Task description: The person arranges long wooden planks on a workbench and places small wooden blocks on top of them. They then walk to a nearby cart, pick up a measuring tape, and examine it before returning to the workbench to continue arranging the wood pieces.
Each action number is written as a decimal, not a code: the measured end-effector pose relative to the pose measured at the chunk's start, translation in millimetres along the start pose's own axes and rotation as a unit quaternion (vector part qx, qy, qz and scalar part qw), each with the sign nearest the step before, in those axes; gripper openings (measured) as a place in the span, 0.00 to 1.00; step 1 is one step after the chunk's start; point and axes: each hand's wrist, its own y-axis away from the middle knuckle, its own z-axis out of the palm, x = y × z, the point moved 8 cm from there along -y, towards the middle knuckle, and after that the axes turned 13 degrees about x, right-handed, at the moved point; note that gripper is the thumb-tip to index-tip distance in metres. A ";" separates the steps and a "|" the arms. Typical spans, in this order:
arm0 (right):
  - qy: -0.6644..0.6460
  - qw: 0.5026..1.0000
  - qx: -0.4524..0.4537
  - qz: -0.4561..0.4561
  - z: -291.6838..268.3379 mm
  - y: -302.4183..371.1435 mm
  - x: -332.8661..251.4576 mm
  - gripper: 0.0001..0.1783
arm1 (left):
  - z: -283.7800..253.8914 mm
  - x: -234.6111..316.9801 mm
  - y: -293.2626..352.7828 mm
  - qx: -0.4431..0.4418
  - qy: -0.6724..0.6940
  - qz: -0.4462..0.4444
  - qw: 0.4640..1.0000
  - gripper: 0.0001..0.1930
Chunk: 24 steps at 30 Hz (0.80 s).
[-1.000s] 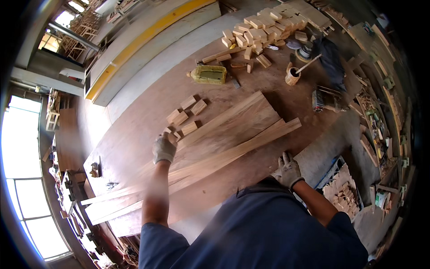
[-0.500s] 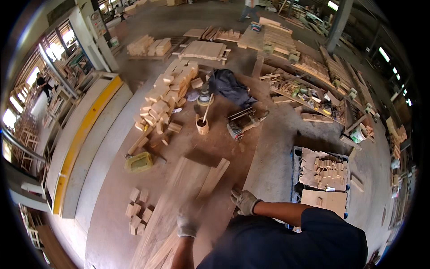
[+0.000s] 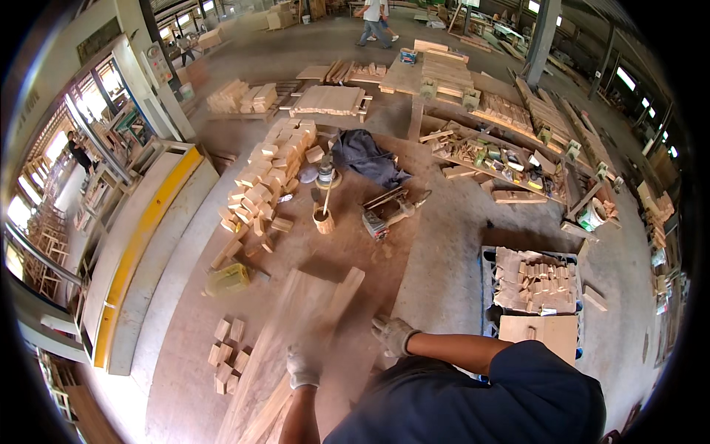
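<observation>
Long wooden boards lie side by side on the brown worktop, running away from me. My left hand, in a light work glove, rests on the boards near their middle; its fingers are blurred. To the right of the boards, my right hand, also gloved, reaches leftward over the worktop with fingers apart and nothing visible in it. A narrower board forms the right side of the group, its far end sticking out. Left of the boards sit several small wood blocks.
Beyond the boards are a yellowish tray, a wooden cup with a stick, a power tool, dark cloth and a stack of blocks. A blue pallet with wood pieces stands right. People walk far off.
My view has shifted a little, so most things sit slightly further left. Both hands keep nearly the same places by the boards. In the background a person has walked leftward.
</observation>
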 end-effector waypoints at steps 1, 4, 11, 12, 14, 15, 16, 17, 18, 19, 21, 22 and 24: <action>-0.002 1.000 0.004 -0.003 1.8 0.6 1.0 0.46 | 2.7 -1.7 0.8 0.007 -0.008 0.003 1.000 0.23; -0.018 0.999 0.039 -0.010 0.2 2.5 4.0 0.44 | 5.2 -6.4 2.6 0.038 0.002 0.008 0.999 0.22; -0.159 0.978 0.126 0.048 24.6 30.7 37.0 0.33 | -30.3 44.6 36.1 0.082 -0.034 -0.011 0.996 0.39; -0.194 0.971 0.108 0.085 41.0 45.0 50.9 0.31 | -29.6 63.9 42.9 0.085 -0.040 0.020 0.995 0.39; -0.262 0.951 0.060 0.151 87.7 85.5 79.2 0.28 | -25.6 105.5 56.3 0.090 -0.019 0.080 0.993 0.39; -0.293 0.939 0.034 0.179 117.6 112.1 95.5 0.28 | -15.5 121.2 60.2 0.044 0.009 0.073 0.996 0.36; -0.290 0.924 -0.014 0.247 144.8 141.0 111.8 0.30 | -3.3 139.5 62.3 0.006 0.057 0.091 0.994 0.35; -0.243 0.918 -0.046 0.309 176.9 180.0 128.3 0.31 | 7.6 156.3 67.2 -0.033 0.102 0.106 0.989 0.33; -0.222 0.906 -0.040 0.357 217.0 217.9 144.5 0.33 | 15.8 176.9 67.3 -0.080 0.141 0.104 0.981 0.30; -0.274 0.847 -0.031 0.455 260.9 268.6 161.2 0.35 | 23.0 196.7 69.2 -0.128 0.178 0.102 0.970 0.28; -0.259 0.851 -0.055 0.454 329.2 367.8 158.6 0.38 | 43.0 236.5 88.8 -0.187 0.228 0.265 0.918 0.24; -0.319 0.699 0.061 0.637 374.3 453.0 148.5 0.31 | 58.2 254.3 99.7 -0.234 0.256 0.313 0.884 0.23; -0.497 0.345 0.284 0.744 381.8 521.6 89.5 0.19 | 100.6 239.9 121.4 -0.375 0.225 0.236 0.868 0.20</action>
